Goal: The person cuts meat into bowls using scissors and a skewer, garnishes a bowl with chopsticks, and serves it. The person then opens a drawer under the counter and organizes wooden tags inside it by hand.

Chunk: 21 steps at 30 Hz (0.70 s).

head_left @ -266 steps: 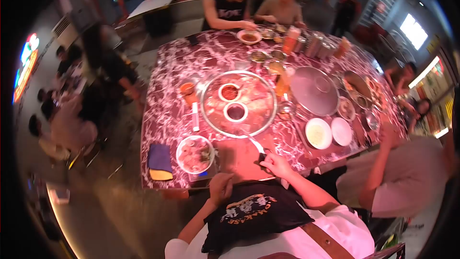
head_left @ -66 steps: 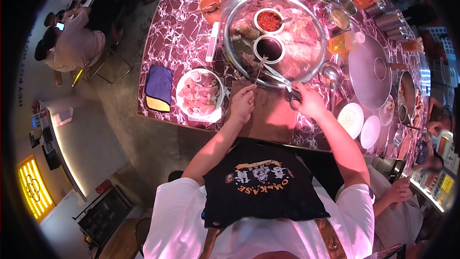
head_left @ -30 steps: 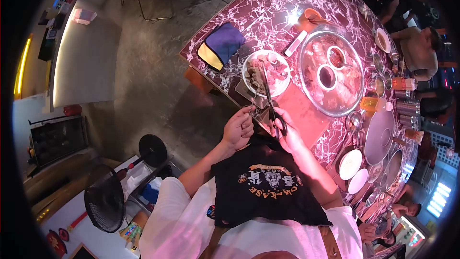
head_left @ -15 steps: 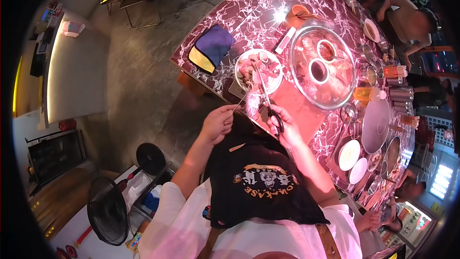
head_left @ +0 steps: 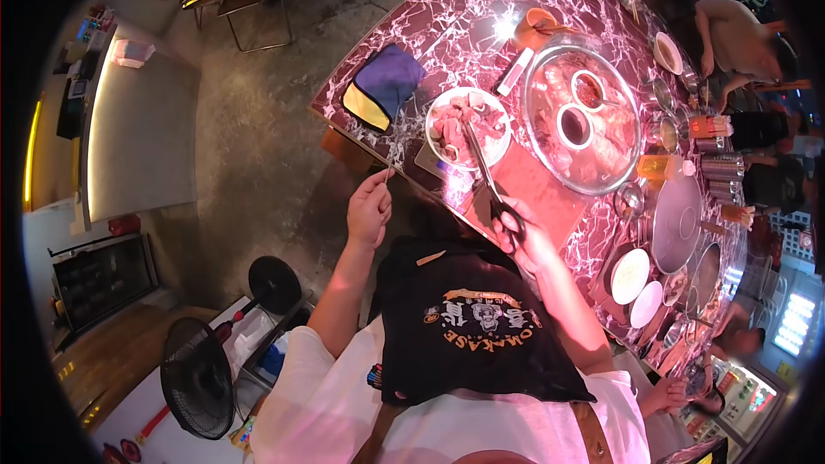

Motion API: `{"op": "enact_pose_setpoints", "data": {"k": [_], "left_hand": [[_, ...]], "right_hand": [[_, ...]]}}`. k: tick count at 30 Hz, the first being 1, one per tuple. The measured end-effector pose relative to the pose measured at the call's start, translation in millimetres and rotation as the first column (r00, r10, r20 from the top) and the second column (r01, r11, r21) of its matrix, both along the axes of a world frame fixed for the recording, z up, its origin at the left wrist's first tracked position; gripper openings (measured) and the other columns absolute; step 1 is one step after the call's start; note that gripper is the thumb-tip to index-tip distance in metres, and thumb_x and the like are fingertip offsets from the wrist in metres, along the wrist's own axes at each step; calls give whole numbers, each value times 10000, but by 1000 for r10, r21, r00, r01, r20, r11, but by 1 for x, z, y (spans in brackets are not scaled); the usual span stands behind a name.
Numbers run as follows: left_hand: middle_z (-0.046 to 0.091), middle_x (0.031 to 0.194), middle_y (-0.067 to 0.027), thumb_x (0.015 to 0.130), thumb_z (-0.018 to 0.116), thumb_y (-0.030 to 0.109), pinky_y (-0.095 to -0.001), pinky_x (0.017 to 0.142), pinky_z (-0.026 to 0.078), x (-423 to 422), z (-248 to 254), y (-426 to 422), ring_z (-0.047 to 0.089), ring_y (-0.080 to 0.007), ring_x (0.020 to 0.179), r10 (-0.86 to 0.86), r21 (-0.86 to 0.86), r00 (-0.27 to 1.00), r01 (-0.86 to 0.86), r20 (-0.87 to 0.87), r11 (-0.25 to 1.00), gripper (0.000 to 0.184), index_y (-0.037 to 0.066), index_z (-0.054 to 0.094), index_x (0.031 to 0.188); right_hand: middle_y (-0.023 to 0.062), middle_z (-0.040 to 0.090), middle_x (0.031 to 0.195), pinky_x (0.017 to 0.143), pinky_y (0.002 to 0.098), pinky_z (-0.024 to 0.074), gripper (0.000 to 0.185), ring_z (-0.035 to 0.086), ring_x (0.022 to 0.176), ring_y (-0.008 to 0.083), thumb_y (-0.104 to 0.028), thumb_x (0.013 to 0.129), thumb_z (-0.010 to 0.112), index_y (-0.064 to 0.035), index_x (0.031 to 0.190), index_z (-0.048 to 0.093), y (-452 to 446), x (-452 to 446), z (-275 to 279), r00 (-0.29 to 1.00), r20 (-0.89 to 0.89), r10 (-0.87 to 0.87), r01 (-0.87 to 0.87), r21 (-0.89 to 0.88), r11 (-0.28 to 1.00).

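Between the fingers of my left hand [head_left: 370, 210] is a thin skewer [head_left: 390, 172], held off the table's near edge. My right hand [head_left: 521, 228] grips black-handled scissors [head_left: 486, 170], whose blades reach over a white bowl [head_left: 431, 150] of cut meat pieces [head_left: 461, 125]. The bowl stands near the table edge, beside a brown board [head_left: 541, 198]. Beyond it lies a large round glass tray [head_left: 537, 150] of meat, with a cup of red sauce [head_left: 589, 91] and a cup of dark sauce [head_left: 574, 126] in it.
A purple and yellow cloth [head_left: 388, 82] lies left of the bowl. An orange cup [head_left: 537, 26] and a white oblong item [head_left: 514, 71] are behind. White plates [head_left: 630, 277] and a big round lid [head_left: 675, 223] stand at the right. People sit around the table; a black fan [head_left: 198, 376] is lower left.
My left hand has moved left, away from the bowl, with the skewer. My right hand keeps the scissors at the bowl. Earlier both hands were over the board by the glass tray.
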State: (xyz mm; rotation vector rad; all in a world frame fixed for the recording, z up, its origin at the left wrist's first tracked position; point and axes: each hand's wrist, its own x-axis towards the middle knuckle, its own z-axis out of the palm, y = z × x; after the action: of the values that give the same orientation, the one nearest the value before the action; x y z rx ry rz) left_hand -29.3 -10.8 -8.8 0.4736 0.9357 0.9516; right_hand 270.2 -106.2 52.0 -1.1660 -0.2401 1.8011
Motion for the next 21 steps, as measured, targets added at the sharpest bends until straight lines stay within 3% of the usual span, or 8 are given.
{"op": "enact_pose_setpoints", "data": {"k": [5,7,8,11,15,16,18,21], "left_hand": [[567,807,36,986,556,87,-213,605,400,82,5,-14,493,-46,681,-245,154,946,280,-213,948,232,21,650,1187],[652,872,-39,982,570,91,-272,678,492,136,-12,-22,607,-129,752,-87,590,841,444,-534,675,220,0,627,1175],[687,944,-96,961,575,72,-325,788,519,165,-27,-31,660,-203,856,-212,510,881,425,-423,748,239,7,620,1187],[661,1146,-221,853,548,20,-456,923,498,234,-65,-40,635,-402,1070,-206,494,715,633,-668,596,368,-1,586,1219],[633,1144,-211,836,555,33,-469,963,476,271,-99,-46,588,-394,1120,-130,397,503,795,-855,459,442,-3,536,1276],[629,1143,-204,835,561,38,-466,963,475,266,-95,-47,581,-391,1123,-84,464,542,781,-836,417,437,1,546,1270],[620,1140,-191,832,572,48,-461,964,474,241,-87,-50,567,-383,1127,-4,583,615,750,-789,312,426,9,564,1256],[673,1049,-170,863,618,119,-403,893,512,180,-68,-36,643,-318,1002,-342,401,518,843,-784,357,320,2,664,1156]], "right_hand": [[62,602,928,535,233,398,531,525,669,110,-235,944,680,-115,1417,470,-62,39,-1,986,10,-168,167,75,983],[60,617,956,542,228,410,449,527,675,88,-158,985,625,-134,1407,471,-81,64,-24,911,255,-323,329,20,944],[61,627,982,569,229,434,413,545,700,85,-106,998,587,-123,1395,473,-96,82,-45,837,464,-289,329,-6,944],[75,642,1108,736,245,505,366,617,868,119,21,1010,480,-76,1363,467,-122,122,-107,587,783,-209,353,-15,935],[176,602,1238,989,372,468,484,614,1129,286,-54,956,584,-37,1411,422,-116,116,-123,70,992,-102,158,90,983],[197,556,1333,1095,379,393,546,546,1267,291,-52,941,593,8,1441,382,-101,102,-102,163,987,-17,210,-18,978],[233,561,1286,1036,422,442,540,573,1198,349,-68,900,644,-26,1401,446,-105,103,-130,-48,998,34,114,-28,993],[243,576,1214,996,459,460,514,571,1157,388,-65,856,675,-64,1345,516,-107,95,-121,-184,974,132,67,-121,990]]}}
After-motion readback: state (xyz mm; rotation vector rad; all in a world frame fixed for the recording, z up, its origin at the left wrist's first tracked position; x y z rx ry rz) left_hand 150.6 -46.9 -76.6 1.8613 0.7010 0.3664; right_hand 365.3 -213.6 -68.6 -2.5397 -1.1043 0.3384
